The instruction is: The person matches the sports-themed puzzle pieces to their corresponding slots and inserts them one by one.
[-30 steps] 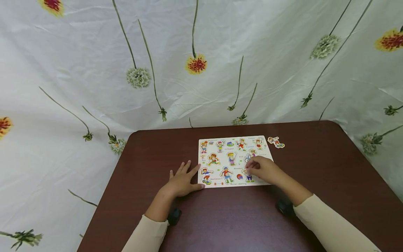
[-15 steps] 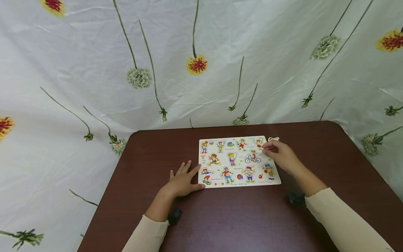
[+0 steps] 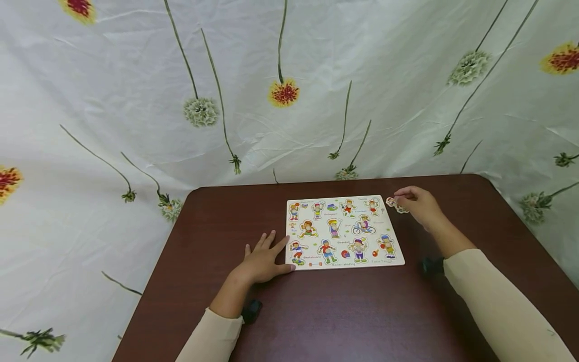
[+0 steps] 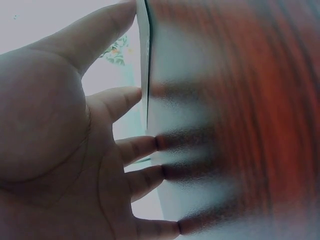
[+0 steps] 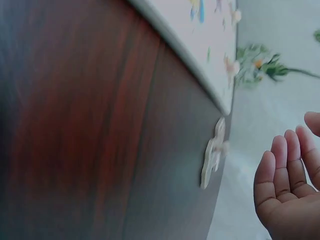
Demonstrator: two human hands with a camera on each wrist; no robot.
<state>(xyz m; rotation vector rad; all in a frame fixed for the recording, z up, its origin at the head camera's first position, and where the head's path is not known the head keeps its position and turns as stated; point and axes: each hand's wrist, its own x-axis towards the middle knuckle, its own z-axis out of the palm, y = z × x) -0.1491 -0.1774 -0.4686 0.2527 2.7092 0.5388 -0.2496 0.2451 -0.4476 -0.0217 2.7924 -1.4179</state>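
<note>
A white wooden puzzle board (image 3: 322,232) with cartoon sports figures lies flat on the table. My left hand (image 3: 260,264) is spread at its left side, thumb and index fingertips at the board's edge (image 4: 145,55). In the left wrist view the other fingertips of that hand (image 4: 55,130) touch the tabletop. One loose puzzle piece (image 3: 391,202) lies off the board's far right corner. My right hand (image 3: 421,207) hovers over this piece and partly hides it. The right wrist view shows the fingers loosely bent and apart from the piece (image 5: 210,160), which has a small knob.
The dark brown wooden table (image 3: 316,317) has rounded far corners. Behind it hangs a white cloth (image 3: 253,141) printed with flowers. Dark wrist-worn devices show under each forearm, one beside the left wrist (image 3: 251,311).
My right hand has moved from a figure at the board's lower right, past its right edge, to the loose piece. The left hand has kept its place.
</note>
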